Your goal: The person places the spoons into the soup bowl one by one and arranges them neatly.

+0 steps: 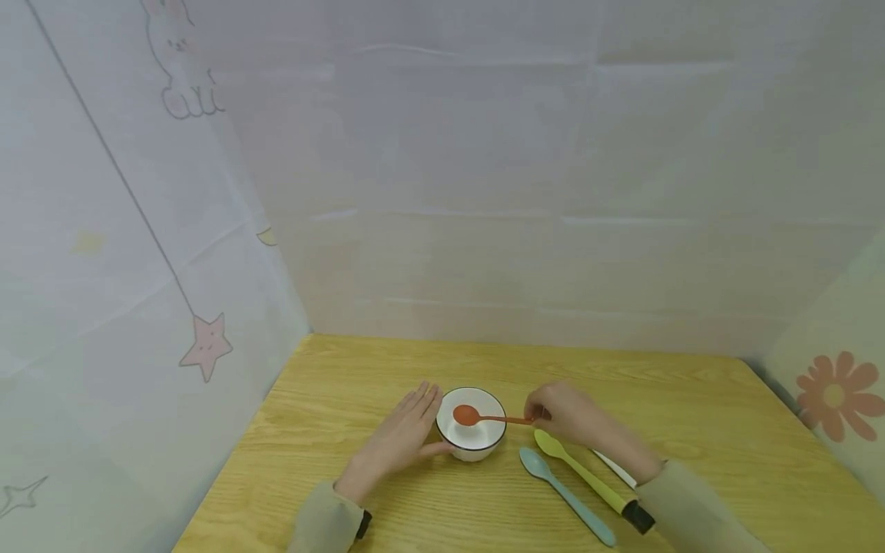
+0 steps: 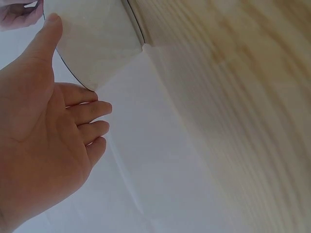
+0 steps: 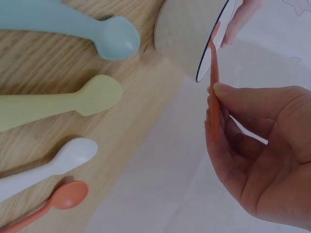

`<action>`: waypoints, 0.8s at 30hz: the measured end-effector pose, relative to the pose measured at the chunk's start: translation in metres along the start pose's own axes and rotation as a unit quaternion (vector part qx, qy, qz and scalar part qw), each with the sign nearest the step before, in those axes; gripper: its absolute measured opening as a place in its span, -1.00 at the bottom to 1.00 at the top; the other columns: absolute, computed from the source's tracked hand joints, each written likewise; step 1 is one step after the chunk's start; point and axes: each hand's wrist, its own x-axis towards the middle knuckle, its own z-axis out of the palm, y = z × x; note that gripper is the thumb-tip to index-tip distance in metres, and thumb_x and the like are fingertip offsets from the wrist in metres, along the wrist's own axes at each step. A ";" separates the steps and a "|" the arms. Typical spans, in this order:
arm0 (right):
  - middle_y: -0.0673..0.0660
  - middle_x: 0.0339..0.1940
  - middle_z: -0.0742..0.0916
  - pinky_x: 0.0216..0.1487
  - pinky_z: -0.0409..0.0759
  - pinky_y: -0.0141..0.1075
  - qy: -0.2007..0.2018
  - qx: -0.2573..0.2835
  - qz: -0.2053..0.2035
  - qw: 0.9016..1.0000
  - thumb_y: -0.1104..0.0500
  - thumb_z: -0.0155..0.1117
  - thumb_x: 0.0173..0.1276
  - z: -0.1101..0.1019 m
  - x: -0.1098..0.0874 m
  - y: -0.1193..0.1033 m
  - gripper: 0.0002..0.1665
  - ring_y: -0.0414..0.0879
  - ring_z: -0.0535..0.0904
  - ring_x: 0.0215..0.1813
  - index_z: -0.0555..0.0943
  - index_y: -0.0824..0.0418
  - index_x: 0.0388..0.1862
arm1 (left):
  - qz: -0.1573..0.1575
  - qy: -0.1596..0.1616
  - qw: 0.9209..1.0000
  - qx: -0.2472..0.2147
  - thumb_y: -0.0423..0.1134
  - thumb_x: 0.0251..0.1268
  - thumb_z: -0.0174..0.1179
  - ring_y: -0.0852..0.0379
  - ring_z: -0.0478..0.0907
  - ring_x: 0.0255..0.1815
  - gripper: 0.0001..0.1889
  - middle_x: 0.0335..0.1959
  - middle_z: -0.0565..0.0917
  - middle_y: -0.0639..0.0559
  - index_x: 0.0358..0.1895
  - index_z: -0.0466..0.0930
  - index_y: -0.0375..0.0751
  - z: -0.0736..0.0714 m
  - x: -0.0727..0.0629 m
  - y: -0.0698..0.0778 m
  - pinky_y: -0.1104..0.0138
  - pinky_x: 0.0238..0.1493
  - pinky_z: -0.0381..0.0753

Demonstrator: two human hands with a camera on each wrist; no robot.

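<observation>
Right grip (image 1: 567, 412) pinches an orange spoon (image 1: 467, 415) by its handle, the spoon's head above the white bowl (image 1: 471, 438). Left grip (image 1: 399, 435) is spread wide, thumb and fingers touching the bowl; on the counter (image 1: 373, 369) lie a blue spoon (image 1: 567, 495), a yellow-green spoon (image 1: 588, 477), a white spoon (image 3: 77, 154) and a second orange spoon (image 3: 70, 195).

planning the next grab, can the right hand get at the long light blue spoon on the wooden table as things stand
Probably not yet: the right hand pinches a slim orange spoon. The light blue spoon itself lies close by, uncovered in the head view.
</observation>
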 end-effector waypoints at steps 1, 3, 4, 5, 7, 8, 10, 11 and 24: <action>-0.09 -0.52 0.70 -0.46 0.49 -0.51 -0.001 0.000 -0.002 1.000 0.36 0.44 0.16 0.001 0.000 -0.001 -0.85 -0.35 0.51 -0.45 0.70 0.13 -0.46 | 0.001 0.000 1.000 0.001 0.35 0.32 0.04 -0.16 0.09 0.62 -0.03 0.56 0.21 -0.26 0.52 0.13 -0.38 0.000 0.000 0.000 0.06 0.61 0.20; -0.09 -0.52 0.70 -0.47 0.48 -0.50 -0.003 0.002 -0.001 1.000 0.37 0.43 0.16 0.001 0.001 -0.004 -0.85 -0.35 0.50 -0.45 0.70 0.13 -0.47 | 0.001 -0.001 1.000 0.002 0.35 0.33 0.05 -0.16 0.09 0.62 -0.03 0.56 0.21 -0.27 0.52 0.13 -0.38 0.000 0.000 0.000 0.06 0.61 0.21; -0.09 -0.52 0.70 -0.48 0.48 -0.50 -0.003 0.002 0.001 1.000 0.38 0.42 0.16 0.002 0.001 -0.005 -0.84 -0.35 0.50 -0.46 0.70 0.13 -0.47 | 0.001 -0.001 1.000 0.002 0.34 0.33 0.05 -0.16 0.09 0.62 -0.04 0.56 0.21 -0.27 0.52 0.13 -0.38 0.000 0.000 0.000 0.06 0.61 0.21; -0.09 -0.52 0.70 -0.48 0.48 -0.50 -0.003 0.002 0.002 1.000 0.38 0.42 0.16 0.002 0.002 -0.007 -0.84 -0.35 0.50 -0.46 0.70 0.13 -0.47 | 0.002 -0.001 1.000 0.003 0.34 0.33 0.05 -0.16 0.09 0.62 -0.04 0.56 0.21 -0.27 0.52 0.13 -0.38 0.000 0.000 0.000 0.06 0.61 0.21; -0.09 -0.52 0.70 -0.50 0.46 -0.50 -0.007 0.004 0.007 1.000 0.39 0.40 0.16 0.003 0.002 -0.009 -0.83 -0.35 0.49 -0.46 0.70 0.13 -0.47 | 0.002 0.000 1.000 0.001 0.34 0.33 0.06 -0.16 0.09 0.62 -0.04 0.55 0.21 -0.27 0.52 0.13 -0.38 -0.001 -0.001 -0.001 0.06 0.61 0.21; -0.09 -0.52 0.69 -0.50 0.45 -0.50 -0.008 0.004 0.009 1.000 0.40 0.40 0.16 0.003 0.003 -0.010 -0.83 -0.35 0.48 -0.46 0.70 0.13 -0.47 | 0.002 0.000 1.000 0.000 0.33 0.33 0.06 -0.16 0.09 0.62 -0.04 0.55 0.21 -0.27 0.52 0.13 -0.38 -0.001 -0.001 -0.001 0.06 0.61 0.21; -0.09 -0.53 0.68 -0.52 0.44 -0.51 -0.009 0.001 0.011 1.000 0.40 0.40 0.15 0.004 0.003 -0.012 -0.82 -0.36 0.46 -0.47 0.70 0.13 -0.48 | 0.002 0.001 1.000 0.000 0.33 0.33 0.06 -0.17 0.10 0.61 -0.04 0.55 0.22 -0.27 0.52 0.14 -0.39 -0.001 -0.001 -0.001 0.06 0.61 0.21; -0.10 -0.54 0.68 -0.52 0.43 -0.51 -0.009 0.000 0.010 1.000 0.41 0.40 0.14 0.005 0.004 -0.012 -0.82 -0.37 0.45 -0.48 0.70 0.13 -0.48 | 0.002 0.002 1.000 -0.001 0.33 0.33 0.06 -0.17 0.10 0.61 -0.04 0.55 0.22 -0.27 0.52 0.14 -0.39 -0.001 -0.001 -0.001 0.06 0.61 0.21; -0.11 -0.60 0.64 -0.55 0.39 -0.53 -0.015 -0.009 0.002 1.000 0.41 0.42 0.11 0.006 0.005 -0.022 -0.81 -0.38 0.40 -0.51 0.69 0.14 -0.53 | 0.000 0.004 1.000 -0.013 0.28 0.32 0.12 -0.18 0.11 0.61 -0.06 0.54 0.22 -0.28 0.51 0.15 -0.41 -0.001 -0.002 0.000 0.02 0.60 0.21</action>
